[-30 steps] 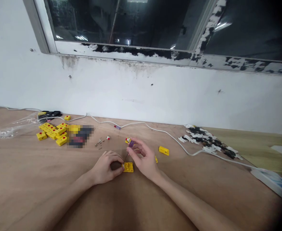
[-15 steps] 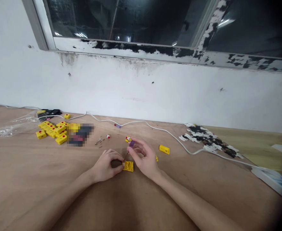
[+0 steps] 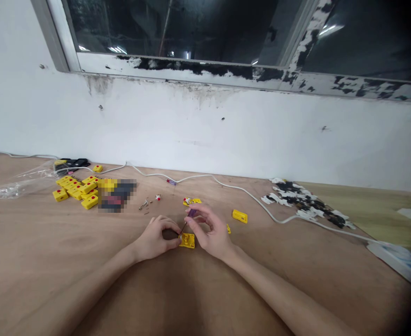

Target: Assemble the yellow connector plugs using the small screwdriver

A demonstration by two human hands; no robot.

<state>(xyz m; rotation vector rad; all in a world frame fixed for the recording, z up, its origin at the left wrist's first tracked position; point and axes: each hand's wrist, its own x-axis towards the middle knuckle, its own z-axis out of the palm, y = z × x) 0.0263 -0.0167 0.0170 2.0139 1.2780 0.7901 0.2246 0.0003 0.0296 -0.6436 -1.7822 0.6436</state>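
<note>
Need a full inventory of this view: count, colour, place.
Open casing: 1, yellow, at left grip
Held screwdriver: 1, purple, right grip
Loose screwdriver: 1, purple-red, by cable
Block pile: about ten, yellow/red, left
Lone block: 1, yellow/red, behind pile
Black items: unclear, black, behind pile
Pixelated patch: 1, mixed, right of pile
Bag: 1, clear, far left
Metal bits: several, silver, centre-left
Small part: 1, white/red, centre
Second casing: 1, yellow, beyond right grip
Cover: 1, yellow, right
Small piece: 1, yellow, beside right grip
Scrap heap: many, black/white, right
Packet: 1, white/blue, far right
Cable: 1, white, along back
Hands: 2, bare, centre
</note>
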